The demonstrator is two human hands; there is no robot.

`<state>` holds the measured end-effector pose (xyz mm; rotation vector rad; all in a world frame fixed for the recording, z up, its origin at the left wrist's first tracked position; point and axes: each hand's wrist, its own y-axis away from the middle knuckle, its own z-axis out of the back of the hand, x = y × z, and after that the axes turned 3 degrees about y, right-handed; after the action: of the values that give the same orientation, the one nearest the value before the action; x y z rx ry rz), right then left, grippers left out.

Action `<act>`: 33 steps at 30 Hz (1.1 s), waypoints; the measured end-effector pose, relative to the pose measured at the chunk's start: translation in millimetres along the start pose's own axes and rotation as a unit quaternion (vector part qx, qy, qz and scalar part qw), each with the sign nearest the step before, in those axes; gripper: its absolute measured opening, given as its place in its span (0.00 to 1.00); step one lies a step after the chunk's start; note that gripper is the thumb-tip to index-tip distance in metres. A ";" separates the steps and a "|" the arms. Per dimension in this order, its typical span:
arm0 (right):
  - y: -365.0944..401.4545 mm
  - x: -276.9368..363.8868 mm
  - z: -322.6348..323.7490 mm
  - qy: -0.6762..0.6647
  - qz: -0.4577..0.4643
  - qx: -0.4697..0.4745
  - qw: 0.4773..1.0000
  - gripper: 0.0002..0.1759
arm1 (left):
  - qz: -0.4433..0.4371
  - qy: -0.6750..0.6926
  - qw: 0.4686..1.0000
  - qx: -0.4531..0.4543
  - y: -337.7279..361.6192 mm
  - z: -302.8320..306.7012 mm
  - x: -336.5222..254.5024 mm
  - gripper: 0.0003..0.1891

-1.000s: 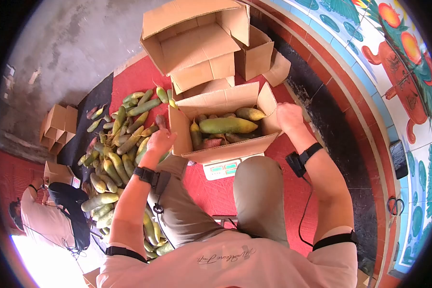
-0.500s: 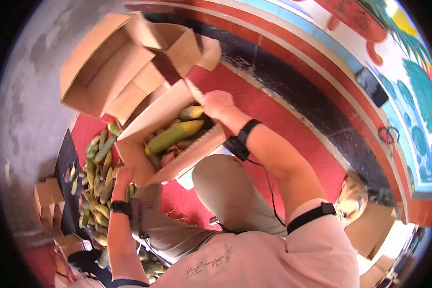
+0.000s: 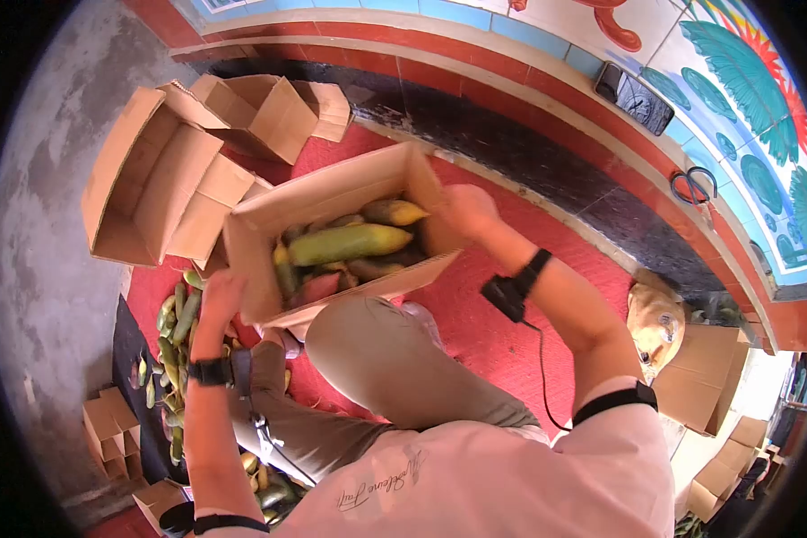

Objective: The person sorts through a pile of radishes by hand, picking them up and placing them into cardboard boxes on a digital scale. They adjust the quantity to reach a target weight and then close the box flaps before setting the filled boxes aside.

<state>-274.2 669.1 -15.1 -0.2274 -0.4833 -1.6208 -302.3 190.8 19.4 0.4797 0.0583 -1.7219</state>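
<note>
Head view: one box (image 3: pixel 330 192), vegetables (image 3: pixel 350 244) packed, top unclosed; left hand (image 3: pixel 221 299), right hand (image 3: pixel 468 213) gripping its opposite ends; loose vegetables (image 3: pixel 186 319) beside it, unpacked.

Between the fingers (image 3: pixel 452 213), brown is shown by the box (image 3: pixel 332 190), green fading to yellow by the vegetable (image 3: pixel 350 244).

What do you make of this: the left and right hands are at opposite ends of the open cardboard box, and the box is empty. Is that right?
Not quite: the box isn't empty. The head view shows long green vegetables inside it. The left hand and right hand are at opposite ends of the open cardboard box, as you say.
</note>
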 end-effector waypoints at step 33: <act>247.7 -230.9 40.5 0.302 -0.316 0.162 0.885 0.17 | -0.156 0.159 0.963 0.149 -32.5 17.8 -95.3 0.12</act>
<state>-9.5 883.2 -34.1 0.7498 -0.3424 -2.0823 -326.1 281.0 61.4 1.0141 0.1110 -1.9570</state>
